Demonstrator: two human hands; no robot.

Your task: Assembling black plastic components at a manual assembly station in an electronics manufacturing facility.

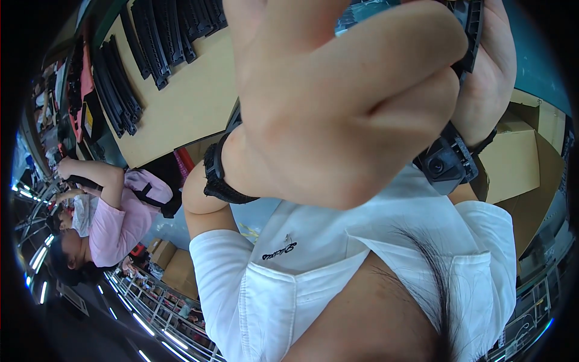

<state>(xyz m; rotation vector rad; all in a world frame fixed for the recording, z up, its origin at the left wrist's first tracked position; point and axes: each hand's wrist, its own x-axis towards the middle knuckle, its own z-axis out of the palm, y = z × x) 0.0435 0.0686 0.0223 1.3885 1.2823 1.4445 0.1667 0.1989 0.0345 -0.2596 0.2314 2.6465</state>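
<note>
My left hand (356, 114) fills the upper middle, close to the camera, its fingers curled and their tips hidden. Its knuckles press up to a black plastic strip (473, 30) with a ribbed edge, seen only in part at the upper right. On the far side of that strip is my right hand (491, 78), closed around it and partly covered by my left. Black bands circle both wrists, and a small camera unit (443, 163) sits by the right one. More black curved strips (160, 39) lie side by side on a tan board (181, 108) at the upper left.
Open cardboard boxes (512, 160) stand at the right, below a teal surface (537, 54). Clear plastic wrap (365, 13) shows behind my hands. At the left a person in a pink top (123, 226) works with raised arms, near cardboard boxes (178, 268) and metal racks.
</note>
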